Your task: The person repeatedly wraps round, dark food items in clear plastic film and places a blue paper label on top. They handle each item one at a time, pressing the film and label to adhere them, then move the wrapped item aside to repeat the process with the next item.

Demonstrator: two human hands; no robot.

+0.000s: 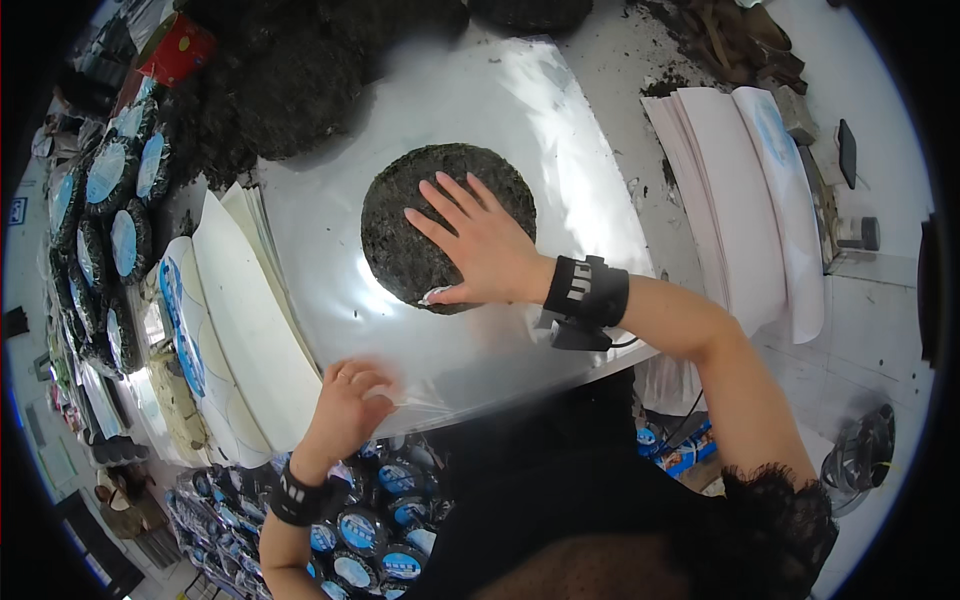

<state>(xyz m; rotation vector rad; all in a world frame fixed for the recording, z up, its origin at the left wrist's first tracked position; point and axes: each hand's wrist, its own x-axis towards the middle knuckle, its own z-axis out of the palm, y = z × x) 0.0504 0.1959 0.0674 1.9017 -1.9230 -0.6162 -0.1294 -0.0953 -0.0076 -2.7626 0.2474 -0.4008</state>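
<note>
A round, flat cake of dried dark seaweed lies on a stack of clear plastic sheets before me. My right hand rests flat on the cake with its fingers spread. Beside its thumb, at the cake's near edge, is a small crumpled white scrap; whether the thumb pins it is unclear. My left hand is over the near left corner of the plastic, fingers curled and blurred. I cannot tell whether it grips the film's edge. Both wrists wear black straps.
More dark seaweed cakes are heaped at the far left, near a red container. Paper stacks flank the plastic on the left and right. Wrapped, blue-labelled cakes stand at left and lie piled below. A phone is at right.
</note>
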